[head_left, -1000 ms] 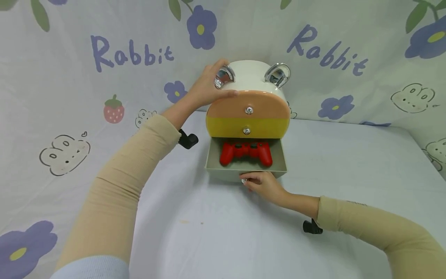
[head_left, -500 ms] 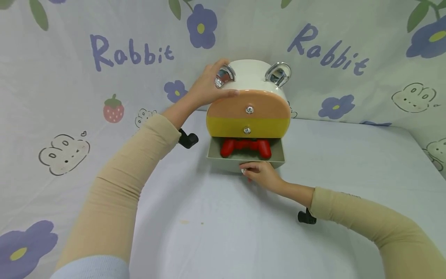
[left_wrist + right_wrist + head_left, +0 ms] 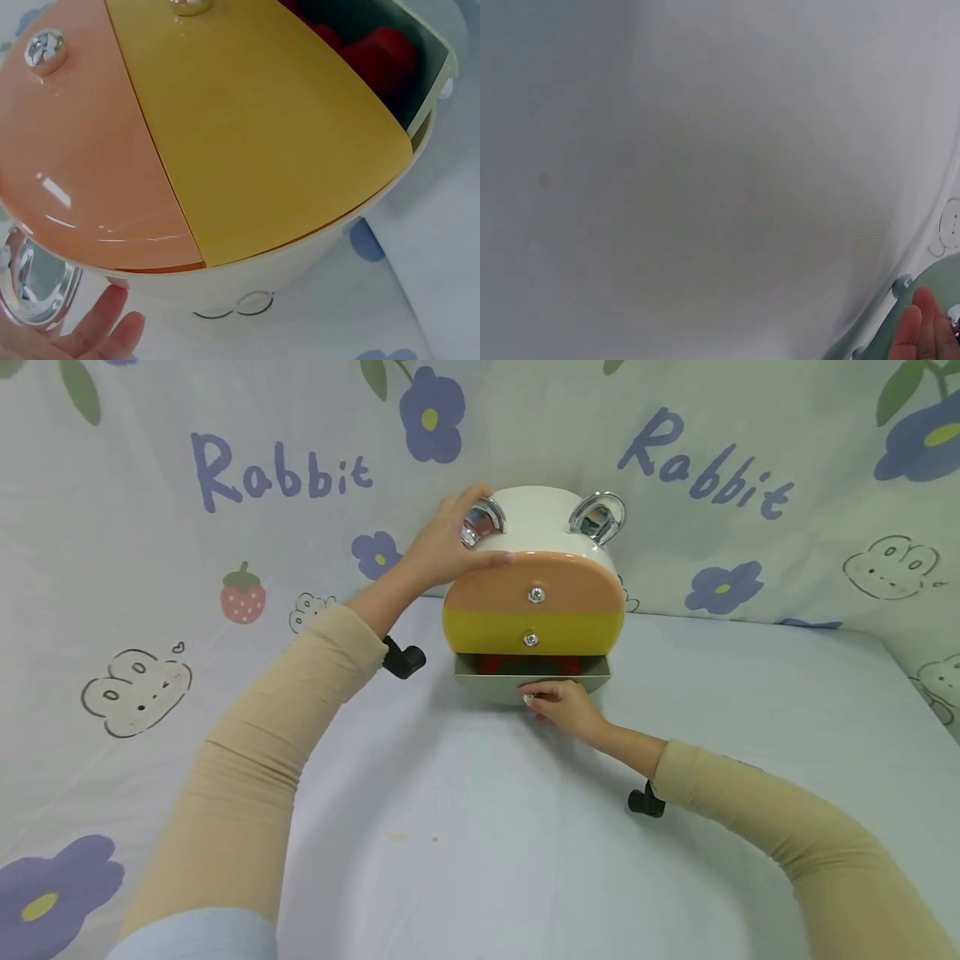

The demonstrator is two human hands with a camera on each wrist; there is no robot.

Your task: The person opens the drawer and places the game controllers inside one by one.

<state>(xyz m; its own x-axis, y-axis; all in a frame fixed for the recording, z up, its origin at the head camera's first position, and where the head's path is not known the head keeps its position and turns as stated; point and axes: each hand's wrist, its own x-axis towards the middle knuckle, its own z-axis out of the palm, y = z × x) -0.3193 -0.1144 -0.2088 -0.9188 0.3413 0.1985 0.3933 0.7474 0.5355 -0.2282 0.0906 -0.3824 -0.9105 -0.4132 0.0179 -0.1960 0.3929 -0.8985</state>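
A small rounded cabinet (image 3: 534,578) with a white shell and chrome ear-like loops stands on the table. My left hand (image 3: 453,537) holds its upper left corner around the chrome ear (image 3: 36,281), thumb along the top of the orange drawer front (image 3: 491,585). The yellow drawer (image 3: 487,632) below is closed. The pale green bottom drawer (image 3: 487,687) sticks out a little. My right hand (image 3: 567,708) pinches that drawer's knob (image 3: 528,698). Inside lies a red game controller (image 3: 381,60), mostly hidden under the yellow front. The right wrist view shows mostly white cloth and some fingers (image 3: 924,330).
A white cloth (image 3: 450,860) covers the table, with small stains on it. Behind hangs a backdrop (image 3: 300,552) printed with flowers, rabbits and lettering. Black camera parts (image 3: 647,802) hang at the right wrist, and another black piece (image 3: 405,662) at the left.
My right hand has pushed the bottom drawer inward, so the red controller has slid under the yellow front and is mostly out of sight. My left hand stays in place.
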